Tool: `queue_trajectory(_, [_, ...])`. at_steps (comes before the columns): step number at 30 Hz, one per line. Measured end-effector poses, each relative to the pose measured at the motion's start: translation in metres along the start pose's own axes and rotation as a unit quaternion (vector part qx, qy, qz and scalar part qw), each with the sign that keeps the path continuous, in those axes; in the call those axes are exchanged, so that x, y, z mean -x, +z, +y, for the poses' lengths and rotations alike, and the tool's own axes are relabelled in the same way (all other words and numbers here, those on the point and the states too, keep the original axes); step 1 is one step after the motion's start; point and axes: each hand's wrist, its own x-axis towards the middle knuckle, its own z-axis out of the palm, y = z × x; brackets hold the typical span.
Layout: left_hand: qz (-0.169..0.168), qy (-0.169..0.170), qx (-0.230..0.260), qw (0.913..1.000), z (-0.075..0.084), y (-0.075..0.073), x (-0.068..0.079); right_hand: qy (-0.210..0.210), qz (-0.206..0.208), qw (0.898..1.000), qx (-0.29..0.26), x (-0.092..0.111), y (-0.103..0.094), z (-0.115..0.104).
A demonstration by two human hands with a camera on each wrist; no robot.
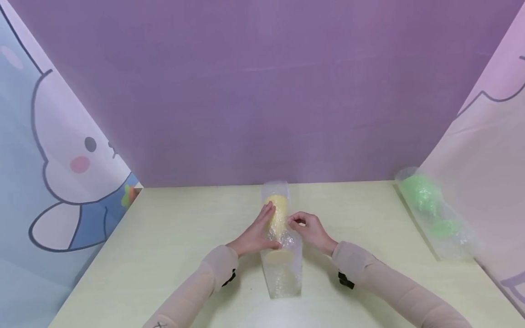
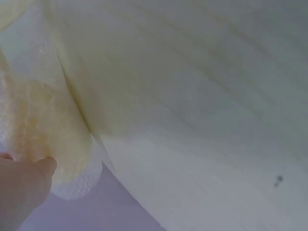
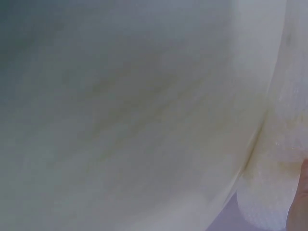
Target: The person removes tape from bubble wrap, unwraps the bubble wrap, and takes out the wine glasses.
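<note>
In the head view a yellow goblet-shaped thing [image 1: 280, 216] lies lengthwise at mid-table inside bubble wrap [image 1: 285, 282]. Its round foot [image 1: 279, 257] shows through the near part of the wrap. My left hand [image 1: 255, 235] rests on the bundle from the left, fingers extended along the yellow bowl and thumb set apart across the narrow middle. From the other side my right hand [image 1: 313, 231], with bent fingers, pinches the wrap's right edge beside the bowl. The left wrist view has my fingers against the wrapped yellow bowl [image 2: 53, 130]; only one finger [image 3: 298, 202] appears in the right wrist view.
A second bubble-wrapped bundle with a green goblet-shaped thing [image 1: 420, 193] lies at the table's right edge, against the printed side cloth [image 1: 484, 182]. Behind the pale table [image 1: 197, 214] rises a purple backdrop [image 1: 262, 100]. Another printed cloth [image 1: 24, 182] hangs at left.
</note>
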Motion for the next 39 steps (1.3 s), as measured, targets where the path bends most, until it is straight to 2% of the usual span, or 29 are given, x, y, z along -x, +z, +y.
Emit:
queue_trajectory(11, [-0.003,0.004,-0.022,0.9998,0.001,0.0,0.001,0.0,0.02,1.0,-0.003,0.003,0.004,-0.003])
queue_trajectory(19, [-0.002,0.002,-0.018,0.9998,0.003,-0.001,0.0,0.027,0.018,0.999,-0.027,0.0,0.003,0.0])
queue_trajectory(27, [0.001,0.001,-0.025,0.9997,0.004,-0.002,-0.001,0.016,0.017,0.999,-0.035,0.0,0.003,-0.001])
queue_trajectory(39, [-0.004,-0.007,-0.021,0.9997,0.006,-0.001,-0.002,0.031,0.027,0.999,-0.019,0.006,-0.007,0.003])
